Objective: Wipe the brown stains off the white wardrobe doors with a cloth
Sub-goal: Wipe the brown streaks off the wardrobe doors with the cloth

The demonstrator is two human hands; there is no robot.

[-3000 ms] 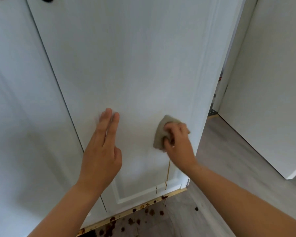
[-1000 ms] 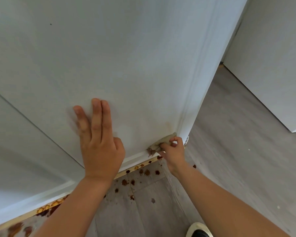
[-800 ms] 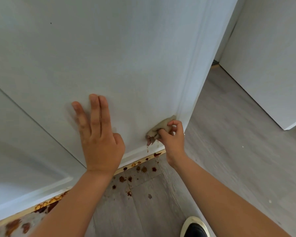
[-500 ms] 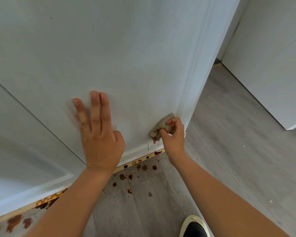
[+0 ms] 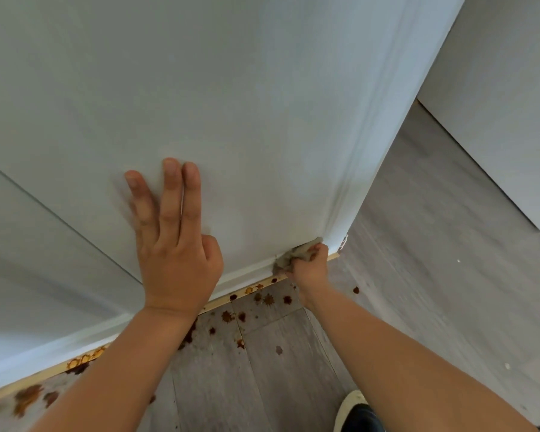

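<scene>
The white wardrobe door [image 5: 262, 113] fills the upper part of the view. My left hand [image 5: 173, 244] lies flat against its lower panel with straight fingers. My right hand [image 5: 310, 269] grips a crumpled beige cloth [image 5: 289, 258], stained brown, and holds it at the door's bottom right corner, against the lower edge. A second white door [image 5: 28, 269] stands to the left. No brown streak shows on the visible door face.
Brown splashes [image 5: 264, 299] dot the grey wood-look floor [image 5: 434, 275] along the wooden strip [image 5: 240, 293] under the doors, with more at the left [image 5: 28, 397]. A white wall or cabinet [image 5: 505, 88] stands at the right. My shoe [image 5: 354, 413] shows at the bottom.
My right hand has moved the cloth down from the lower panel to the door's bottom edge. My left hand stays pressed flat in the same place.
</scene>
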